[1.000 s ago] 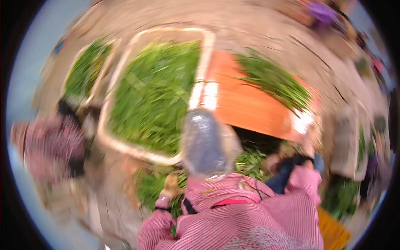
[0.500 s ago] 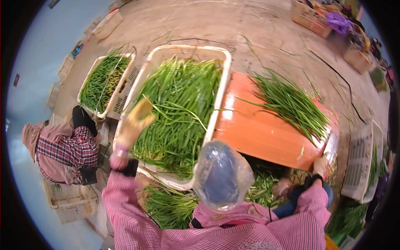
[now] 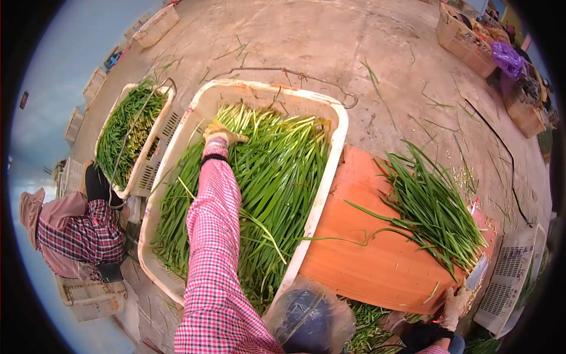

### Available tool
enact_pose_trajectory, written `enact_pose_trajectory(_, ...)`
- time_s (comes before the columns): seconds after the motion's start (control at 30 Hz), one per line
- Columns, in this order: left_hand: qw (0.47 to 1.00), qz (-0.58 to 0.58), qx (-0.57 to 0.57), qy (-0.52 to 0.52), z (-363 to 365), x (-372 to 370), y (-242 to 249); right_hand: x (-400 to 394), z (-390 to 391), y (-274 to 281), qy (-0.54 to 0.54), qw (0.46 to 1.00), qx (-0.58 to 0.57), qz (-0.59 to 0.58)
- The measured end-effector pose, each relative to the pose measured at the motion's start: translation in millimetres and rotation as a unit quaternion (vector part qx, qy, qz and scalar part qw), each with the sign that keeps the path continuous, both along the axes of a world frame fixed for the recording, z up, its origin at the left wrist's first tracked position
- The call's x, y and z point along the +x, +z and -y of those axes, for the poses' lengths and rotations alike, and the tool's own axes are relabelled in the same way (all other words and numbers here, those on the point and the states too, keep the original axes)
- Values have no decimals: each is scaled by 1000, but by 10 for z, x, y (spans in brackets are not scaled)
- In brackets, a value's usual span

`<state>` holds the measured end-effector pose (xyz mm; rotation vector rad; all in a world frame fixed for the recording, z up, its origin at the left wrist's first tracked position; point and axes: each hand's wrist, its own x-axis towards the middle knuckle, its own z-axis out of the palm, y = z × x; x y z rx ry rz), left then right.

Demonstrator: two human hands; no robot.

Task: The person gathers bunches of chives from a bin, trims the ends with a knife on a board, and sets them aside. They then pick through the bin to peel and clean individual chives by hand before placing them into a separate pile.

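Note:
My left hand (image 3: 223,133), in a yellowish glove, lies on the pale stalk ends of the chives (image 3: 277,159) at the far end of the big white crate (image 3: 339,138). Its thumb is spread to the right, and the fingertips are partly hidden among the stalks. At the near right corner of the orange board (image 3: 342,236), my right hand (image 3: 455,305) is closed by a flat metal knife blade (image 3: 476,270); the handle is hidden in the hand. A loose bunch of chives (image 3: 433,203) lies on the board, pale ends toward the blade.
A smaller crate of greens (image 3: 132,135) stands left, near a seated person in a plaid top (image 3: 79,236). At right is another white crate (image 3: 512,277). Crates with a purple bag (image 3: 507,58) stand far right. Cut scraps (image 3: 368,321) lie below the board.
My left hand has moved forward and down from above the crate's left side onto the chives' pale ends. The view has shifted, and my right hand stays by the board's corner.

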<state>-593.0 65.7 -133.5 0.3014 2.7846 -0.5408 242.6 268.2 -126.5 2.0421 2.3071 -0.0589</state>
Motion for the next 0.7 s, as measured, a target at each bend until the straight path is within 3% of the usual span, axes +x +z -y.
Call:
enact_pose_trajectory(0.13, 990, 140, -13, 1, 67, -415, 90, -53, -60, -54, 25, 981, -35, -190)
enact_pose_trajectory(0.27, 973, 224, -52, -12, 115, -664, 104, -243, -26, 17, 15, 975, -49, -214)
enact_pose_trajectory(0.33, 971, 219, -71, -58, 90, -671, -233, -300, -16, 61, 8, 977, -57, -205)
enact_pose_trajectory(0.4, 993, 94, 77, 10, 175, -446, -207, -232, -73, -81, 21, 957, -41, -285)
enact_pose_trajectory(0.43, 987, 107, 111, 34, 145, -363, -118, -319, -76, -64, 26, 945, -29, -325)
enact_pose_trajectory(0.47, 986, 132, 91, 50, 122, -347, -41, -386, -66, -3, 62, 965, 9, -255)
enact_pose_trajectory(0.53, 982, 177, 42, 39, 40, -369, -11, -493, -63, 134, 24, 964, -13, -264)
enact_pose_trajectory(0.7, 987, 88, 101, 91, 92, -363, -228, -669, -35, 284, 55, 958, -11, -282)
